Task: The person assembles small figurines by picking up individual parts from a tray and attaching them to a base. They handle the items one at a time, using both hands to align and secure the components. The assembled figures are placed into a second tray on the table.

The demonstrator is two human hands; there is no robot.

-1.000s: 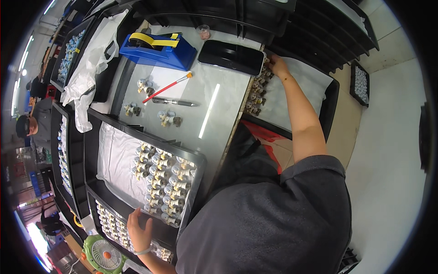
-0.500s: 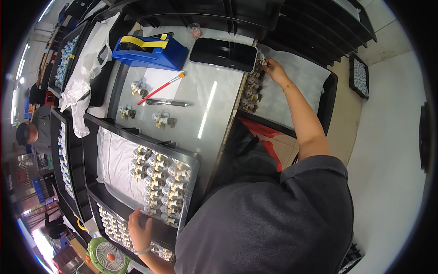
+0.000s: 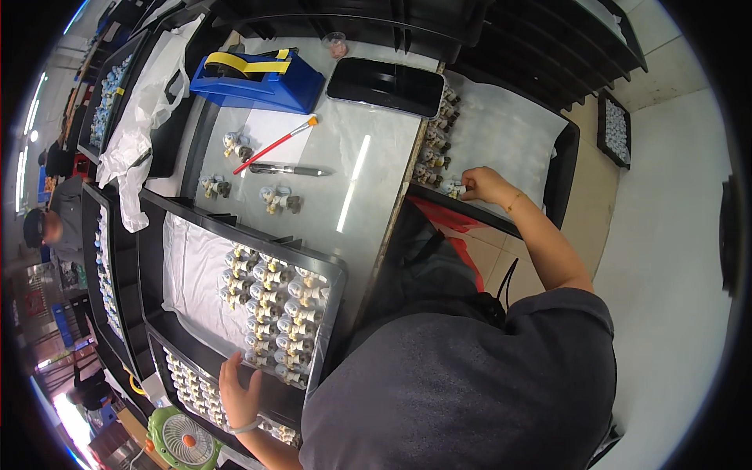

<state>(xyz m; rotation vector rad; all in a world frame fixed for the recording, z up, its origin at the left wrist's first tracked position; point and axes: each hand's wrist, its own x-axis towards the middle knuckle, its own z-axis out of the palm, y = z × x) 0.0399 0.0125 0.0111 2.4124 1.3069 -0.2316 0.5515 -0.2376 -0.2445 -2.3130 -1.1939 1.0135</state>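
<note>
My right hand is over the near-left corner of a paper-lined black tray. Its fingers pinch a small painted figurine, which sits beside a row of similar figurines along that tray's left side. My left hand is open, thumb apart from the fingers, and holds nothing. It rests by the near edge of another black tray, where several rows of white, grey and yellow figurines lie on pale lining. Three more figurines lie loose on the table, one of them near the pen.
On the glass-topped table lie a red paintbrush, a pen and a black-screened phone. Behind them stands a blue tape dispenser. A green fan is at lower left; stacked black trays rise at the far right. Another person is at left.
My right hand has come from the far end of the figurine row to its near end, where a figurine now shows at its fingertips. My left hand has stayed in place.
</note>
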